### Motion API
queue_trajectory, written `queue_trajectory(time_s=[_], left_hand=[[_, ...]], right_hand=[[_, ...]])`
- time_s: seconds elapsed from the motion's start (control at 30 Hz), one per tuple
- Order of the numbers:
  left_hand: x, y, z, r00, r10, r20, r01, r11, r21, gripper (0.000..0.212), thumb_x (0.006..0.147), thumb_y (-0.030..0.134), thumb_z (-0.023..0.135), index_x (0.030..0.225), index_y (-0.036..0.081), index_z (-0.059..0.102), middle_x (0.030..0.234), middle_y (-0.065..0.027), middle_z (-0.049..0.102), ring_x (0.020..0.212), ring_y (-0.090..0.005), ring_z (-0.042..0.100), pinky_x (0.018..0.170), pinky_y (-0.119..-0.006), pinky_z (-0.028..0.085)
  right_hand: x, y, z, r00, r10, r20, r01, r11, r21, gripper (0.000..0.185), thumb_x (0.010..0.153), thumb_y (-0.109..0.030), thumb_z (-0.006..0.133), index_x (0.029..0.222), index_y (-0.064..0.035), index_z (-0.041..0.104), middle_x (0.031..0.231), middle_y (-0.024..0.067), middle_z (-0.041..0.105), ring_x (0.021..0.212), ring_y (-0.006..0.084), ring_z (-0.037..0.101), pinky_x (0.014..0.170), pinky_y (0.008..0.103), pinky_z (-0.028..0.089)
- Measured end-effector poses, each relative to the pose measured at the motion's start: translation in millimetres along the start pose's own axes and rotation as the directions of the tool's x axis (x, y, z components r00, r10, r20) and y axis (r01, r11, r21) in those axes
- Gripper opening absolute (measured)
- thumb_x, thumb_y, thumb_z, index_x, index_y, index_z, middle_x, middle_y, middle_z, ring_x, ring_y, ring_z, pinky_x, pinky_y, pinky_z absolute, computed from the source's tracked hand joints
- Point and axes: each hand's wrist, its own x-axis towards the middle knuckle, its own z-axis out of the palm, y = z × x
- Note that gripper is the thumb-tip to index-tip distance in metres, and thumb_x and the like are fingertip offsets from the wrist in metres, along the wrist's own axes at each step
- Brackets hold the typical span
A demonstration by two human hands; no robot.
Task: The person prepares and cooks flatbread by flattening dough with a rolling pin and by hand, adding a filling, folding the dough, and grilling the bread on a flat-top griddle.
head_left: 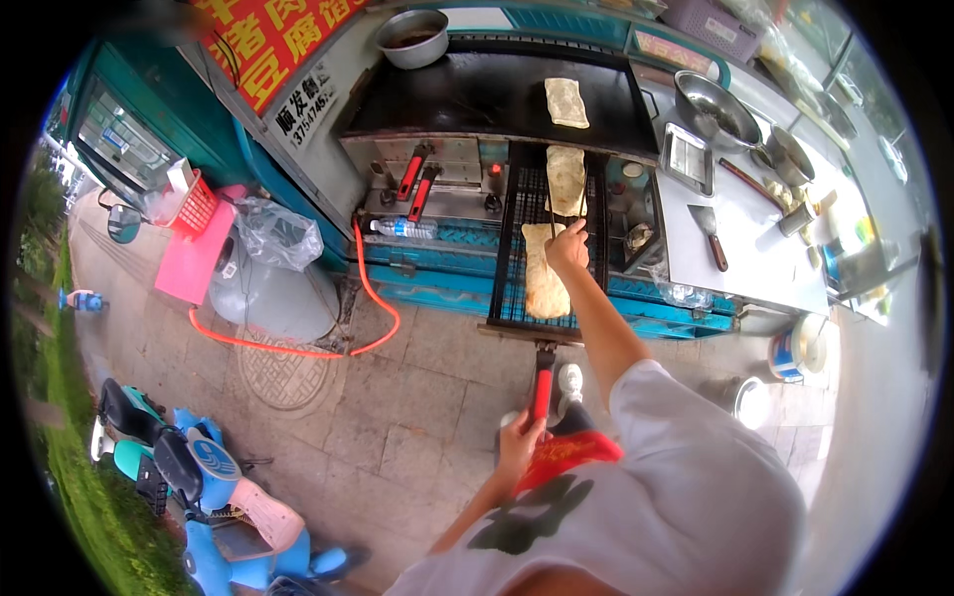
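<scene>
My left hand grips the red and black handle of a wire grill rack, pulled out from under a black griddle. Two browned flatbreads lie on the rack: a nearer one and a farther one, partly beneath the griddle's front edge. Above the nearer bread, my right hand holds metal tongs. Their two arms reach to the sides of the farther bread; whether they pinch it I cannot tell. A paler flatbread rests on the griddle.
Right of the griddle, a steel worktop bears a scraper, a metal tray and a large bowl. At left stand a gas cylinder with an orange hose and parked scooters. Two more red handles project beside the rack.
</scene>
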Motion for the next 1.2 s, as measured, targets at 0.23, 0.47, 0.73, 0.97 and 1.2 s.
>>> queue_trajectory(time_s=[0.23,0.47,0.73,0.97,1.2], left_hand=[[1,-4,-9,0.997,0.028,0.068,-0.034,0.995,0.096,0.039,0.107,0.012,0.068,0.145,0.001,0.064,0.109,-0.0065,0.073,0.079,-0.0121,0.071,0.071,-0.026,0.056],[-7,8,-4,0.999,0.044,0.022,-0.047,0.990,0.130,0.043,0.108,0.011,0.067,0.149,0.000,0.061,0.105,-0.0054,0.073,0.077,-0.0106,0.071,0.071,-0.025,0.055],[-10,13,1,0.999,0.010,0.037,-0.015,0.990,0.138,0.041,0.109,0.012,0.066,0.147,0.000,0.062,0.118,-0.0080,0.074,0.084,-0.0106,0.071,0.074,-0.025,0.056],[4,-5,-3,0.998,-0.014,0.067,0.002,0.983,0.181,0.038,0.109,0.016,0.067,0.144,0.001,0.065,0.120,-0.0080,0.074,0.084,-0.0110,0.071,0.073,-0.025,0.056],[2,-5,-16,0.998,-0.011,0.054,-0.003,0.970,0.244,0.045,0.109,0.019,0.067,0.150,0.003,0.061,0.121,-0.0076,0.074,0.082,-0.0096,0.069,0.074,-0.025,0.055]], right_hand=[[9,13,-8,0.999,-0.042,0.003,0.042,0.999,-0.014,0.104,0.100,-0.035,0.070,0.172,-0.0006,0.005,0.157,0.0234,0.048,0.120,0.0417,0.070,0.095,0.0490,0.060],[11,10,5,0.999,-0.016,0.041,0.016,1.000,0.006,0.100,0.100,-0.030,0.068,0.172,-0.0020,0.004,0.158,0.0241,0.048,0.120,0.0431,0.069,0.095,0.0489,0.060],[38,16,31,0.988,0.149,0.048,-0.156,0.962,0.226,0.098,0.101,-0.024,0.067,0.172,-0.0025,0.003,0.155,0.0237,0.049,0.122,0.0422,0.068,0.098,0.0490,0.059],[16,25,-13,0.999,0.036,-0.035,-0.035,0.999,0.042,0.103,0.098,-0.030,0.071,0.172,-0.0020,0.007,0.154,0.0251,0.050,0.121,0.0428,0.068,0.098,0.0495,0.059],[-182,91,-80,0.955,-0.190,0.226,0.210,0.975,-0.067,0.107,0.096,-0.039,0.072,0.170,0.0052,0.008,0.147,0.0336,0.052,0.117,0.0494,0.068,0.095,0.0528,0.060]])
